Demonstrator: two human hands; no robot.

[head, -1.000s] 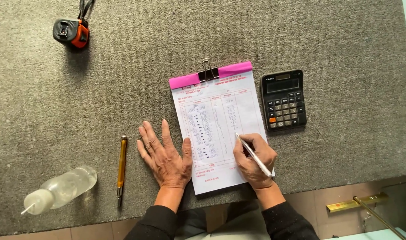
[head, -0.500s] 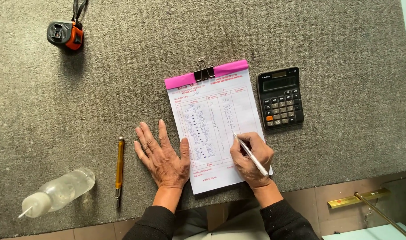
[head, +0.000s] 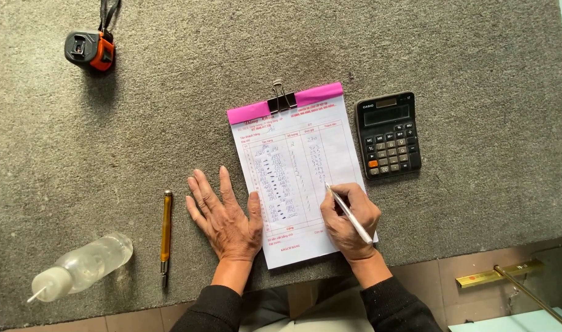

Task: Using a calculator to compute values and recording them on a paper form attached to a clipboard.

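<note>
The left hand (head: 227, 220) lies flat, fingers spread, on the grey bench (head: 170, 123), its thumb touching the form pad (head: 296, 172). The right hand (head: 349, 222) has its grip closed around a white pen (head: 348, 213), tip on the pad's right column. Just beyond sits a black calculator (head: 388, 135).

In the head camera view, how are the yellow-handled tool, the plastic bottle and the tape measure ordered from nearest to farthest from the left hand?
Measured from the left hand, flat beside the form:
1. Yellow-handled tool, just to its left on the grey mat.
2. Plastic bottle, farther left, lying near the table's front edge.
3. Tape measure, at the far top-left corner.
</note>
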